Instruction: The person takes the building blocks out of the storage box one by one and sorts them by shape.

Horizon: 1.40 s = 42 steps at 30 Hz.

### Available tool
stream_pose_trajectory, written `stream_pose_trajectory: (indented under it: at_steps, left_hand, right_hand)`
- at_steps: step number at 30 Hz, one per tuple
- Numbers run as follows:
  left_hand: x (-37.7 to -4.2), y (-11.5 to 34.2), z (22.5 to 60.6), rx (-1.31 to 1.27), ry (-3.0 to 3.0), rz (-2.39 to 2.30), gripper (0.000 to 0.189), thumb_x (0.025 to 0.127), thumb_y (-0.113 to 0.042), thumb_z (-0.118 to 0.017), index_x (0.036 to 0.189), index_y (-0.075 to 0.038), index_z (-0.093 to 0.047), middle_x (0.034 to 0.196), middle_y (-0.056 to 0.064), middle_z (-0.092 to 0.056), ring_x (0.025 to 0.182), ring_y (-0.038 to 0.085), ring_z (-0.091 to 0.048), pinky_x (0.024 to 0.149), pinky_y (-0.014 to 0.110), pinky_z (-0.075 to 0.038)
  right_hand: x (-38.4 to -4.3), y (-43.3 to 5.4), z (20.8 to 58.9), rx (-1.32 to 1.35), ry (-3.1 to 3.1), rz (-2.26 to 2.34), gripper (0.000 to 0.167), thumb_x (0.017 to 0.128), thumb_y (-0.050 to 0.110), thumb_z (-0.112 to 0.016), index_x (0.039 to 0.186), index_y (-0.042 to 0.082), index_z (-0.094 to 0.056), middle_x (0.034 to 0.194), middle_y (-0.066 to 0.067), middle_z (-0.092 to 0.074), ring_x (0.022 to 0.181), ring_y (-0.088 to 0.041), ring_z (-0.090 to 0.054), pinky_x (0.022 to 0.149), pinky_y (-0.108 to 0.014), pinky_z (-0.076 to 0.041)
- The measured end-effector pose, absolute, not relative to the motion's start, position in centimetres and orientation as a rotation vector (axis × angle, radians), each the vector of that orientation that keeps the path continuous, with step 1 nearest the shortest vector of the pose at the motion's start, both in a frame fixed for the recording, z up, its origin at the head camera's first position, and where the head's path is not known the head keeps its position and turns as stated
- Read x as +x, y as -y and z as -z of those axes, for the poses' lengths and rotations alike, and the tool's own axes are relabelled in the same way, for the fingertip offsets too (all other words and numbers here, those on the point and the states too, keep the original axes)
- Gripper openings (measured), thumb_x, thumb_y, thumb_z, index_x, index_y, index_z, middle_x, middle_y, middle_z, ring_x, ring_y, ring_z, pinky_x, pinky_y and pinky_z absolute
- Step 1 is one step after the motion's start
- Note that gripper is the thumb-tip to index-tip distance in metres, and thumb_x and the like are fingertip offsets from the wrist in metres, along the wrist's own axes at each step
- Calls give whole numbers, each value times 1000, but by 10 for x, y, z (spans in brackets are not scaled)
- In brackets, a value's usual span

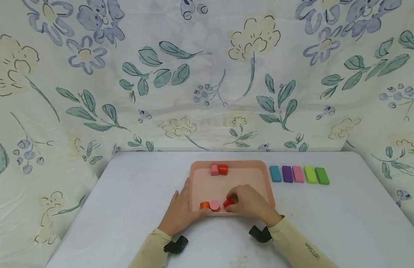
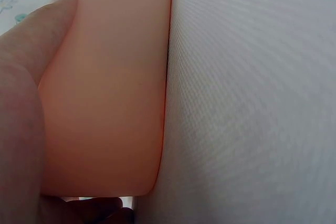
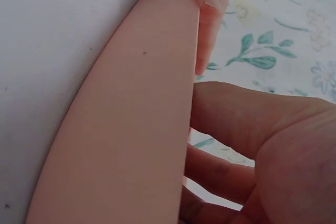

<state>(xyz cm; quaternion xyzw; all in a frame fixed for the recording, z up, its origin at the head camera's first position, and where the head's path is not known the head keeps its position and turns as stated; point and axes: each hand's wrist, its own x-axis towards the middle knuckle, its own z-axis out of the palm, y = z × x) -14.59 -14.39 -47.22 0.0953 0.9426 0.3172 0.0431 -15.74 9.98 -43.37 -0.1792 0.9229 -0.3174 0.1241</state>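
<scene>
- Right hand: fingers pinching small red cylinder, partly covered, inside pale-pink rectangular tray near front edge.
- Left hand: fingers spread along tray's left edge.
- Wrist views: tray wall blocks my sight of cylinder.
- White desk: room beyond left edge.
</scene>
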Motion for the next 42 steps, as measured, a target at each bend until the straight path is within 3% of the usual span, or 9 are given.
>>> stream_pose_trajectory:
  at_steps: [28, 42]
  left_hand:
    - [-148, 142, 473, 273, -2868, -1028, 125, 73, -74, -71, 162, -7, -13, 165, 11, -25, 147, 33, -33, 119, 65, -5]
    - [-147, 143, 471, 262, -2858, -1022, 130, 71, -77, -70, 162, -6, -9, 164, 9, -27, 146, 30, -35, 120, 63, -5]
  right_hand:
    - [-155, -130, 425, -275, -2771, 1144, 30, 85, 16, -80, 113, 11, -69, 99, 3, -65, 90, -17, -58, 78, -32, -57]
    - [-150, -153, 417, -210, -2811, 1171, 33, 87, 16, -79, 117, 9, -66, 101, -4, -67, 83, -18, -59, 73, -30, -57]
